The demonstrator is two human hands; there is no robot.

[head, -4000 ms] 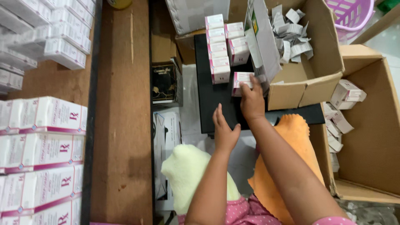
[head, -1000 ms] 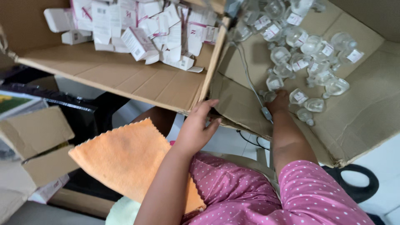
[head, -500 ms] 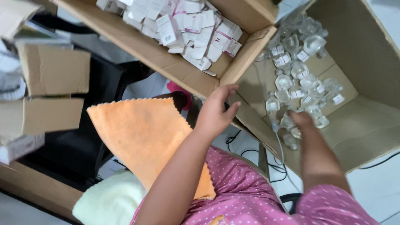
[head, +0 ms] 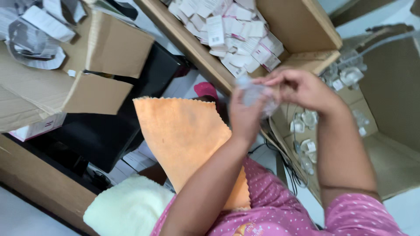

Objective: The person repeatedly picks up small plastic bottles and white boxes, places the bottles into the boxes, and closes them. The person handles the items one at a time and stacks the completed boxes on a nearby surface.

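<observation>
Both hands up in front of the chest, sharing one small clear packet (head: 258, 95), blurred. Left hand (head: 245, 114) holds it from below, fingers curled shut around its lower end. Right hand (head: 302, 89) pinches its top edge, thumb and fingertips together. Packet sits just over the flap between two cartons. Right carton (head: 393, 166) has more clear packets lying loose on its floor, below the right wrist. Upper carton (head: 315, 26) is full of small white boxes (head: 232, 35). Orange cloth (head: 188, 140) lies on the lap under the left forearm, pale towel (head: 127, 209) beside it. Black table (head: 113, 131) to the left, folded cardboard (head: 87, 70) resting on it.
</observation>
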